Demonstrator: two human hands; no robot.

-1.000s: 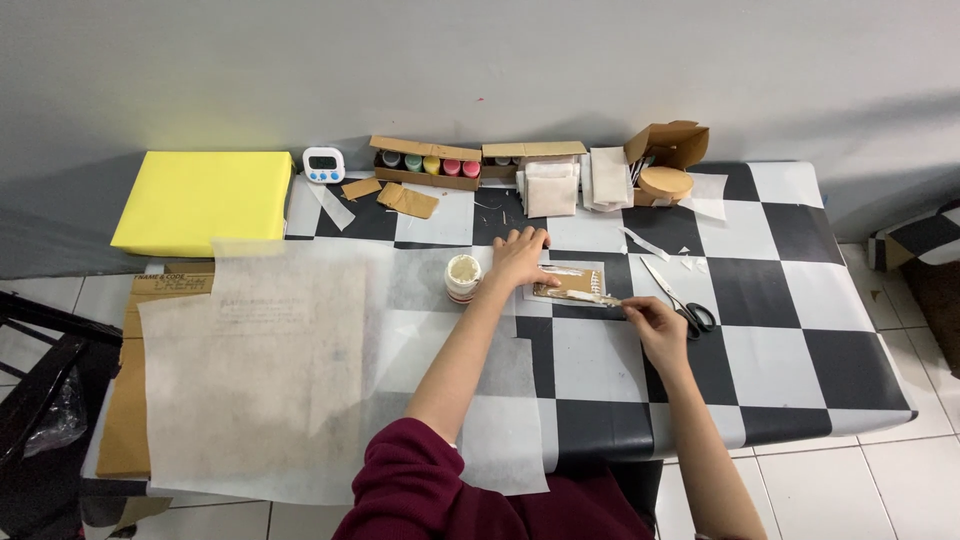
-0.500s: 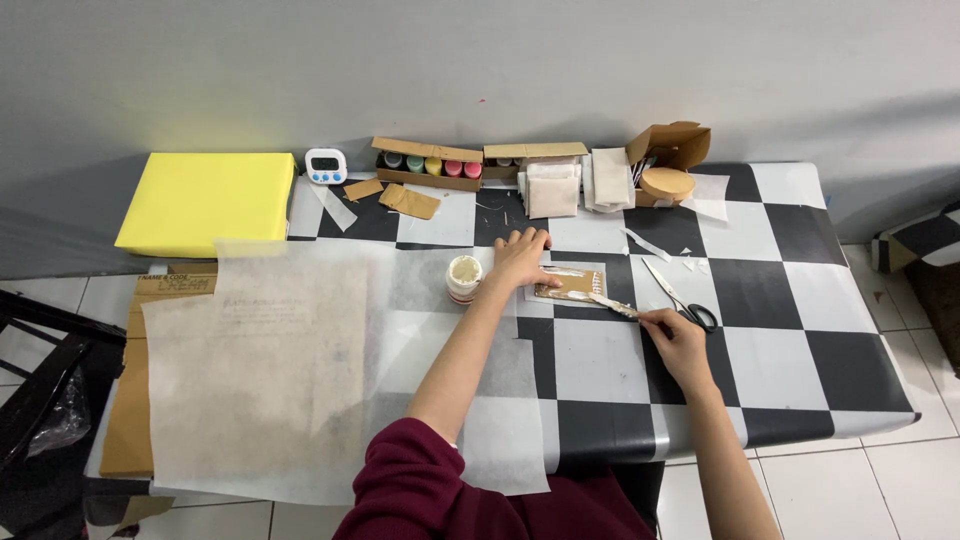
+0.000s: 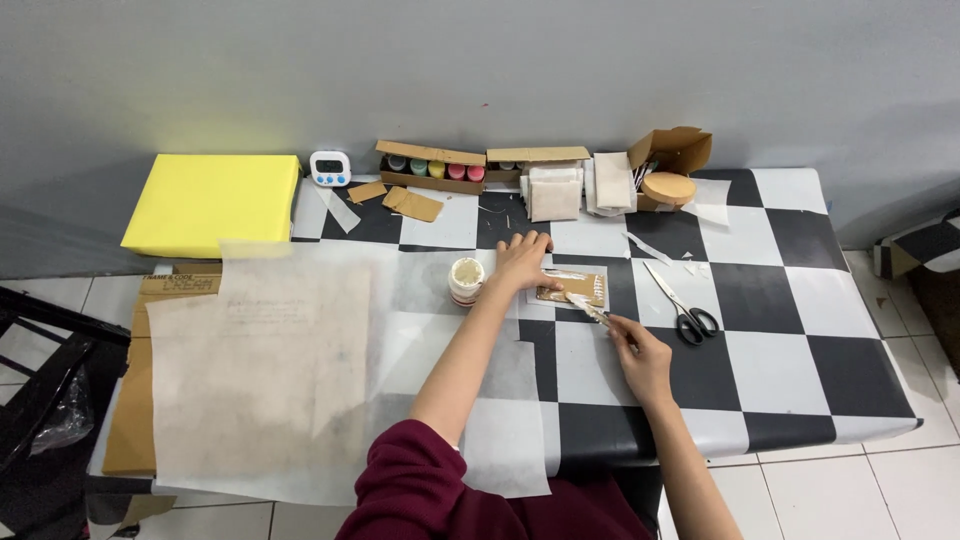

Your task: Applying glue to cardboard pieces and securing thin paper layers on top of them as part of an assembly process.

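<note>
Left hand (image 3: 522,262) flat, fingers spread, pinning small brown cardboard piece (image 3: 572,289) near table's (image 3: 800,390) middle, toward back edge. Right hand (image 3: 640,352) closed on thin brush (image 3: 585,307), tip on piece's near edge. Small white glue pot (image 3: 466,281) just left of left hand. Step in hand, by the look: spreading paste over card (coverage too small to tell). Next stroke calls for steady hold-down. Scissors (image 3: 680,305) lie right of card, untouched.

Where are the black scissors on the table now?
In the head view, the black scissors lie on the checkered table, just right of the right hand and the small brown card.
</note>
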